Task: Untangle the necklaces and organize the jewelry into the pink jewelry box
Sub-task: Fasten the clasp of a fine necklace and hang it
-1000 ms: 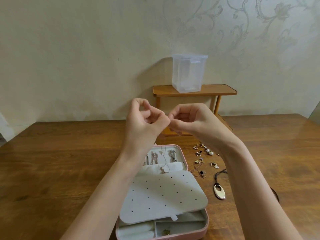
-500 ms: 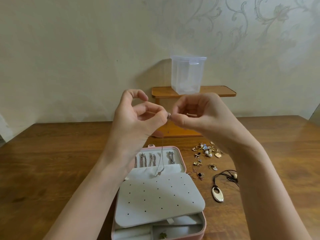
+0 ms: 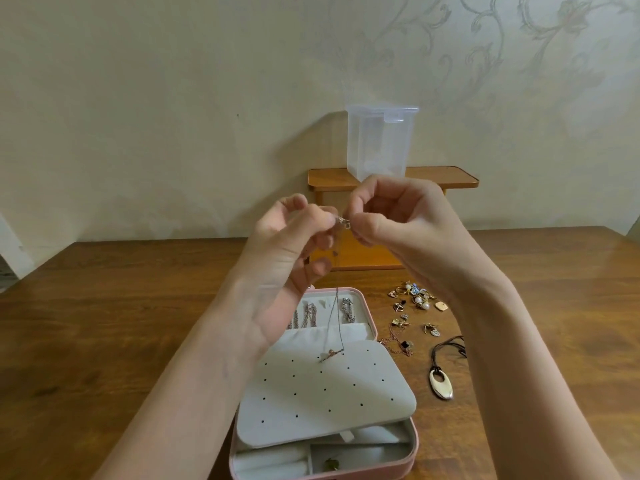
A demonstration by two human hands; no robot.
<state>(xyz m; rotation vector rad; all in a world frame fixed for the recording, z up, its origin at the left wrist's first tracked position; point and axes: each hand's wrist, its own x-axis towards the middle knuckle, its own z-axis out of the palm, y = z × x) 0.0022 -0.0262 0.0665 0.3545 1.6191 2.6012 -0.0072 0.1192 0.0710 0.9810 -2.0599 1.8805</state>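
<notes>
Counter (image 3: 121, 323): glossy brown wood, unmoved.
Pink jewelry box (image 3: 414, 455): open; I see its perforated grey flap.
Left hand (image 3: 287, 258): lower than before, pinching the clasp.
Right hand (image 3: 398, 220): pinching it too.
Necklace (image 3: 335, 327): thin chain hanging below both hands; pendant touches the flap.

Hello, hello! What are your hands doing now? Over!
Left hand and right hand pinching necklace at clasp. Pendant dangling over open pink box. Loose jewelry waiting on table. Nothing blocking.
</notes>
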